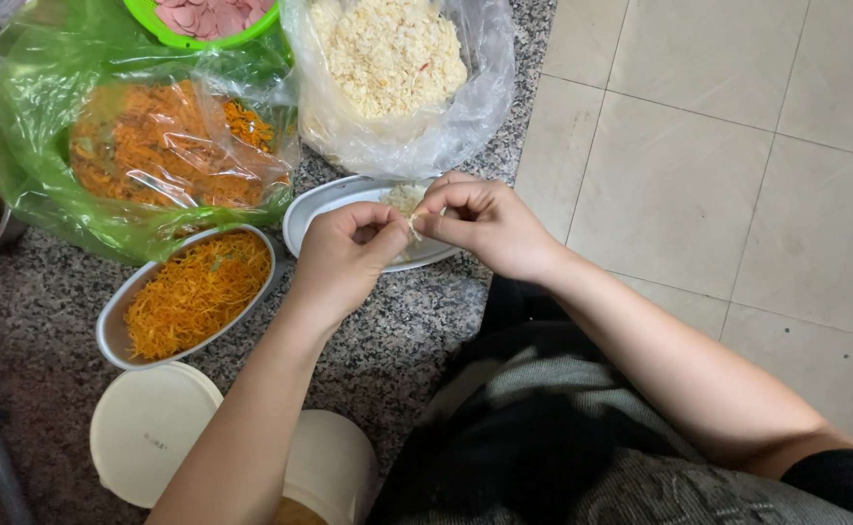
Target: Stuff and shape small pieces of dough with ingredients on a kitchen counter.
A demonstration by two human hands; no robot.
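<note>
Pinching pale shred clump (412,226) btwn both hands' fingers (388,233)

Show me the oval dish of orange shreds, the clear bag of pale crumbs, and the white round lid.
oval dish of orange shreds (115,331), head view, on its bare metal rim.
clear bag of pale crumbs (417,146), head view, on its plastic wall.
white round lid (149,437), head view, on its flat top.

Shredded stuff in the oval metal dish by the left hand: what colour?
Orange, with a few green flecks; the shredded filling shows best in the head view.
</note>
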